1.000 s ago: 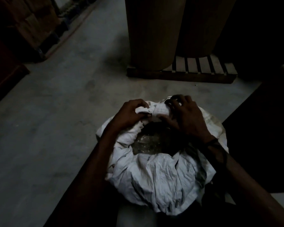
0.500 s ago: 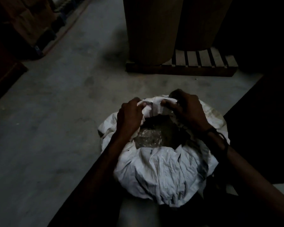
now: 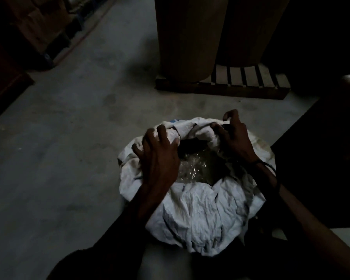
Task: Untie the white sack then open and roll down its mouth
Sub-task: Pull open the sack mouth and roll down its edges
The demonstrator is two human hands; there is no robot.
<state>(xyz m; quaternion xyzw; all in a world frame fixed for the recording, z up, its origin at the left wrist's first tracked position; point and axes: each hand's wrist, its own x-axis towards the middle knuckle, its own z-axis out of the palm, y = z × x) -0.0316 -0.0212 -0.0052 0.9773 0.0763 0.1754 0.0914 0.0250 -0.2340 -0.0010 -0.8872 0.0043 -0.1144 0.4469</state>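
Observation:
A crumpled white sack [image 3: 200, 211] stands on the concrete floor just in front of me, its mouth open and its cloth bunched in a thick roll around the rim. Shiny clear plastic [image 3: 192, 168] shows inside the dark opening. My left hand [image 3: 160, 156] lies over the left side of the rim, fingers spread and pressing on the folded cloth. My right hand [image 3: 233, 136] pinches the far right part of the rim, thumb and fingers closed on the fabric. A dark band circles my right wrist.
Two tall brown cylinders [image 3: 188, 37] stand on a wooden pallet [image 3: 251, 85] straight ahead. Stacked boxes [image 3: 34, 27] line the far left. A dark bulky shape [image 3: 321, 158] sits close on the right of the sack. Grey floor [image 3: 69, 148] stretches to the left.
Both hands have slid outward along the far rim, the left toward the left side, the right toward the back right. The sack's mouth has widened and more plastic shows.

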